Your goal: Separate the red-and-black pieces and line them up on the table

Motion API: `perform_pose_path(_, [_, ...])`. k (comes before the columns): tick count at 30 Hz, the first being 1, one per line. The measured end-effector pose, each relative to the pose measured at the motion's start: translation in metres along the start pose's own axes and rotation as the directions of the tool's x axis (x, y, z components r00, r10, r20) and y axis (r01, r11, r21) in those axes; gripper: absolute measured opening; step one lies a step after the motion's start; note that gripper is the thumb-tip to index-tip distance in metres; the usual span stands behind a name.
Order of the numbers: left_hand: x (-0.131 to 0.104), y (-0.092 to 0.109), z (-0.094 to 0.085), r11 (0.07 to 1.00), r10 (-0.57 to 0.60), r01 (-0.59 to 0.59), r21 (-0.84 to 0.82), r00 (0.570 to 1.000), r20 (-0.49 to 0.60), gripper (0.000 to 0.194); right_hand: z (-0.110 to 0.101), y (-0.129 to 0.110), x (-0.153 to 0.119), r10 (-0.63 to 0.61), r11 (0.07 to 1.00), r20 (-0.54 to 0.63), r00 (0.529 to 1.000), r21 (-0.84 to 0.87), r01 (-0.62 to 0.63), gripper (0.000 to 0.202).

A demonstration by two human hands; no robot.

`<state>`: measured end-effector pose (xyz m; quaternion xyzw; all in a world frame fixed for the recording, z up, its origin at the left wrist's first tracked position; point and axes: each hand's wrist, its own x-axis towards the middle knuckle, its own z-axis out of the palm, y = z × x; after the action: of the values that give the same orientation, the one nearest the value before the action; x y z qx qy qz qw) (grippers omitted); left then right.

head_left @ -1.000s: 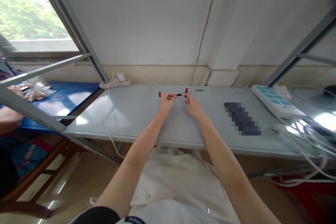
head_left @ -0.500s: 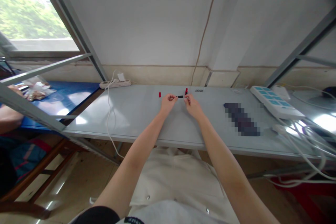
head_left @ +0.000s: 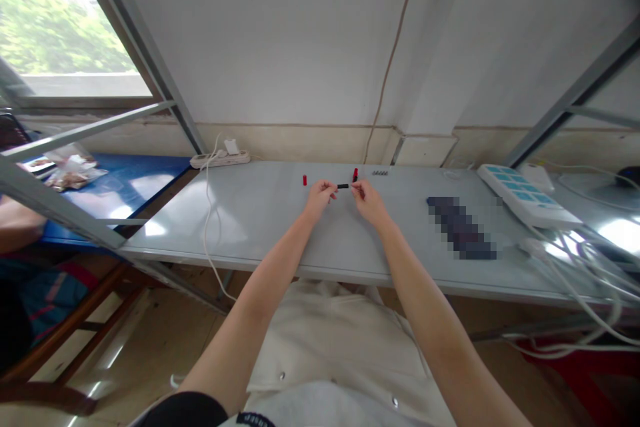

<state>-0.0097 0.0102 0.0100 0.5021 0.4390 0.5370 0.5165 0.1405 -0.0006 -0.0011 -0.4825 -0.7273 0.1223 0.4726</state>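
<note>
Above the grey table, a small black cylinder (head_left: 343, 186) spans the space between my two hands. My left hand (head_left: 321, 197) pinches its left end between thumb and fingers. At the other end my right hand (head_left: 367, 200) has its fingertips closed together; the fingers hide whether they grip the cylinder or a tiny part at its tip. Just behind the right fingertips stands a small red-and-black tube (head_left: 355, 174), its base partly covered. A red cap (head_left: 305, 180) stands left of and behind my left hand. Several small dark pieces (head_left: 380, 173) lie in a row at the back.
The grey table (head_left: 260, 213) backs onto a wall. A white power strip (head_left: 220, 159) with a cable is at back left. On the right are a larger white socket board (head_left: 525, 195), loose cables and a pixelated dark object (head_left: 463, 230). Another person's arm (head_left: 20, 223) shows far left.
My left fingers have shifted slightly on the black cylinder, with the lower fingers looser. The right hand has barely moved, and the things on the table stay put.
</note>
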Motion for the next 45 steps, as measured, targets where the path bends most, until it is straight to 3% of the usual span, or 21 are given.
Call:
perform_pose_path(7, [0.001, -0.001, -0.003, 0.986, -0.105, 0.109, -0.125, 0.994, 0.042, 0.007, -0.002, -0.007, 0.0, -0.003, 1.0, 0.016, 1.0, 0.02, 0.003, 0.019])
perform_pose_path(13, [0.001, -0.002, -0.002, 0.985, -0.122, 0.123, -0.122, 0.992, 0.014, 0.008, -0.002, -0.008, -0.001, -0.027, 0.999, 0.026, 0.999, -0.022, 0.028, 0.018])
perform_pose_path(21, [0.0, -0.003, -0.003, 0.96, -0.136, 0.162, -0.23, 0.983, 0.125, 0.008, -0.004, -0.009, -0.001, -0.046, 0.998, 0.007, 0.999, -0.047, 0.047, 0.015])
perform_pose_path(27, [-0.001, -0.003, 0.0, 0.992, -0.013, 0.021, -0.125, 0.998, 0.065, 0.009, -0.003, -0.01, -0.001, -0.039, 0.998, 0.01, 0.999, -0.058, 0.039, 0.009])
perform_pose_path(30, [-0.002, 0.0, 0.001, 0.995, 0.041, -0.034, -0.099, 0.997, 0.064, 0.011, 0.0, -0.009, -0.001, -0.029, 0.998, 0.002, 1.0, -0.053, 0.029, 0.015])
perform_pose_path(34, [-0.005, 0.002, 0.003, 0.996, 0.077, -0.069, -0.053, 0.984, 0.16, 0.03, 0.002, -0.007, -0.001, -0.022, 0.999, -0.015, 1.0, -0.037, 0.021, 0.031])
perform_pose_path(39, [-0.008, -0.001, 0.009, 0.99, 0.11, -0.133, 0.056, 0.947, 0.302, 0.039, 0.003, -0.008, 0.0, 0.065, 0.998, -0.083, 0.994, 0.012, -0.064, 0.034])
perform_pose_path(45, [-0.013, -0.002, 0.012, 0.96, 0.195, -0.249, 0.128, 0.923, 0.332, 0.043, 0.009, -0.002, 0.002, 0.181, 0.972, -0.14, 0.973, 0.176, -0.155, 0.03])
